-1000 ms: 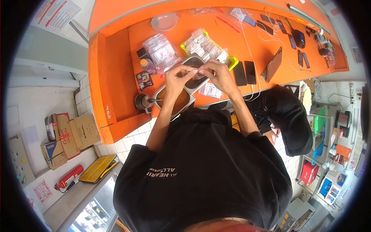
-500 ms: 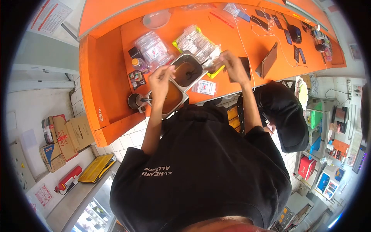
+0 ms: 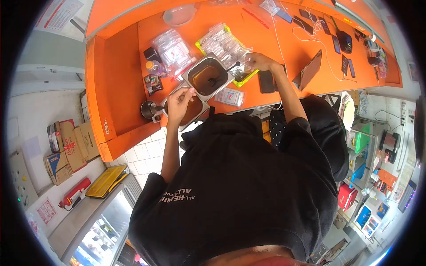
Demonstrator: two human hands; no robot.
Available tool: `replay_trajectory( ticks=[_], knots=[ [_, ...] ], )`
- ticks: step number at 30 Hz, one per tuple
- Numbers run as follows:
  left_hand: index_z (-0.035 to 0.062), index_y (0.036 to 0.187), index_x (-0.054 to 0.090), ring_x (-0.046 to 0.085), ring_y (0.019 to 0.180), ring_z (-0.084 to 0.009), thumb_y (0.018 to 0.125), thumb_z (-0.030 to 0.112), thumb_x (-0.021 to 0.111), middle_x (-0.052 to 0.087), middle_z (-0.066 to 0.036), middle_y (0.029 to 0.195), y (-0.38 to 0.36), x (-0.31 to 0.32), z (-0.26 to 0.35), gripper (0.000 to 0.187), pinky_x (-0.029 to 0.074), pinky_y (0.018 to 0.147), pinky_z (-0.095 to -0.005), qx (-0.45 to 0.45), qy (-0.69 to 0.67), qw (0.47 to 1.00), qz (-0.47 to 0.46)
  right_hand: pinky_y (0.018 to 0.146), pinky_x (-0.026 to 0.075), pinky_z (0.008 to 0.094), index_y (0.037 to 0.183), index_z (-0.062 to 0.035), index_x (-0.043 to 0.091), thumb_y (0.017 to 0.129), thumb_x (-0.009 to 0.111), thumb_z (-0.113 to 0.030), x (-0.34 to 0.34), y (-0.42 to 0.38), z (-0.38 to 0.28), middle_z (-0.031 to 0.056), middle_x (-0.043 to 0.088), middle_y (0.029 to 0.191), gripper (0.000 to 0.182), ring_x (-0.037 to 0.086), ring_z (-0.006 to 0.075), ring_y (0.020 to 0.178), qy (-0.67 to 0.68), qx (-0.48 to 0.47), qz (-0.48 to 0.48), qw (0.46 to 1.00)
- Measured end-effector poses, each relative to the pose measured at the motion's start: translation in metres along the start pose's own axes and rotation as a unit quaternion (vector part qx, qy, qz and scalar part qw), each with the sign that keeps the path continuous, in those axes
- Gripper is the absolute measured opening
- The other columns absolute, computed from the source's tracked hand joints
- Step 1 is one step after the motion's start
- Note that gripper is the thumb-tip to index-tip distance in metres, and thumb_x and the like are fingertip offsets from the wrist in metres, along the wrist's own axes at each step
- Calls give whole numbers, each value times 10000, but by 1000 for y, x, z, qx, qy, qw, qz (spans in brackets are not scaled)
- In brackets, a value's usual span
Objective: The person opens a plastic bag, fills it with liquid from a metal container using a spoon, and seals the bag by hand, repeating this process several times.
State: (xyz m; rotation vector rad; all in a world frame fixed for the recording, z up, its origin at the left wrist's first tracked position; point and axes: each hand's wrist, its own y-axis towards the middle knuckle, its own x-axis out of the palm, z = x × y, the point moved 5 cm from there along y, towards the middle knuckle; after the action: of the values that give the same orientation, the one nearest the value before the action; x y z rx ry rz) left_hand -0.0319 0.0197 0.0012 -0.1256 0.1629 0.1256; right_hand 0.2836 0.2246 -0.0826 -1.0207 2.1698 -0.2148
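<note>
Over the front steel pan [image 3: 205, 109] of brown liquid, my left hand [image 3: 178, 104] has its fingertips drawn together. Whether anything small is in them I cannot make out. A second steel pan [image 3: 190, 80] adjoins it, holding brown liquid and a ladle [image 3: 237, 64] whose dark-tipped handle rests over the rim. My right hand [image 3: 262, 62] reaches to the right end of a yellow tray [image 3: 242, 82]; its bent fingers close on a clear plastic packet [image 3: 244, 55] in the pile there. A flat printed packet [image 3: 229, 96] lies beside the pans.
A metal cup [image 3: 148, 109] stands at the counter's near-left edge. Behind the pans are a purple bottle [image 3: 156, 68] and a stack of printed packets [image 3: 174, 49]. A phone [image 3: 266, 82], a propped tablet [image 3: 308, 70] and cables lie rightward. Another person in black [image 3: 326, 128] is close on my right.
My right hand has moved back and slightly left, from beside the ladle handle to the packets. My left hand has come lower and nearer over the front pan. The camera view has shifted slightly.
</note>
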Motion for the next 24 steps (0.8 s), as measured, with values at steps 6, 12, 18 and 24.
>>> replay_trajectory(
  ticks=[6, 12, 18, 24],
  knots=[
    [-24, 940, 714, 615, 680, -78, 952, 214, 655, 709, -45, 809, 2, 6, -2, 245, 473, 631, -215, 6, 34, 999, 17, 731, 528, 361, 1059, -54, 613, 919, 605, -129, 10, -3, -8, 108, 683, 925, 160, 667, 219, 796, 49, -50, 183, 981],
    [1, 990, 711, 652, 736, -124, 938, 180, 656, 715, -84, 847, 1, 56, -1, 194, 514, 693, -260, 0, 18, 991, -131, 658, 546, 378, 964, -14, 713, 869, 676, -201, 79, -77, 38, 168, 716, 843, 213, 700, 252, 688, -33, 101, 295, 950],
    [25, 1264, 516, 679, 855, -380, 845, 79, 672, 565, -226, 1184, 7, 171, -51, 450, 551, 739, -440, 227, 424, 829, -285, 631, 534, 338, 987, -23, 726, 828, 708, -143, 175, -107, 62, 168, 718, 833, 200, 685, 206, 643, 125, 66, 273, 952],
    [-30, 1222, 443, 655, 862, -432, 732, -2, 719, 462, -251, 1214, 25, 206, -112, 563, 543, 729, -513, 181, 503, 785, -312, 734, 545, 353, 925, -107, 759, 761, 770, -261, 192, -102, 51, 102, 733, 828, 225, 702, 223, 738, 226, 142, 356, 896]
  ],
)
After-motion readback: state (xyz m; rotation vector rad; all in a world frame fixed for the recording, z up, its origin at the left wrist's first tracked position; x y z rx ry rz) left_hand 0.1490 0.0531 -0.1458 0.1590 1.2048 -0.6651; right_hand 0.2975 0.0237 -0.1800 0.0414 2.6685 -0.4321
